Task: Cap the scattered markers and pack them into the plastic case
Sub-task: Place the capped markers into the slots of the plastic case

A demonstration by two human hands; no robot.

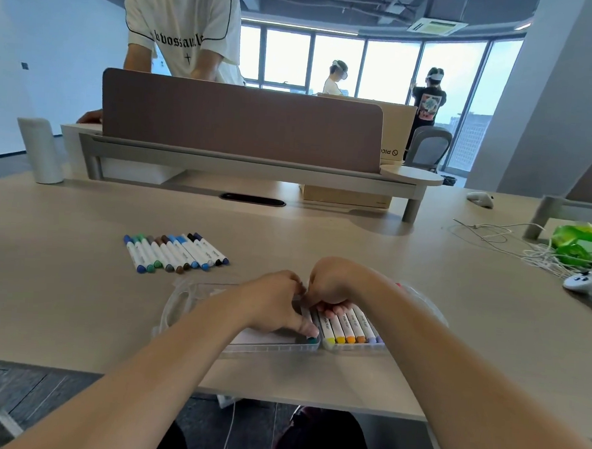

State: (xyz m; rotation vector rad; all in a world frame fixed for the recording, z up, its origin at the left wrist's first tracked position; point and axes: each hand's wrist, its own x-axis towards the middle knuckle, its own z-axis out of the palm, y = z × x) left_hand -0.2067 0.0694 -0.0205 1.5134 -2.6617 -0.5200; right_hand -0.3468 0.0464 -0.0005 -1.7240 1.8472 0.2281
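L hand (276,305) pinches teal marker (312,340) down in plastic case (267,349); R hand (332,289) curled over packed markers (349,325), grip unclear.

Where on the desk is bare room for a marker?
Bare desk lies between the marker row and the partition, and left of the plastic case. Crowded: left hand and right hand at the case; cables, controller at right.

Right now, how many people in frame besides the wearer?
3. A person in a white T-shirt stands behind the desk divider; two stand by the far windows, a person in white and a person in black. The divider may hide others.
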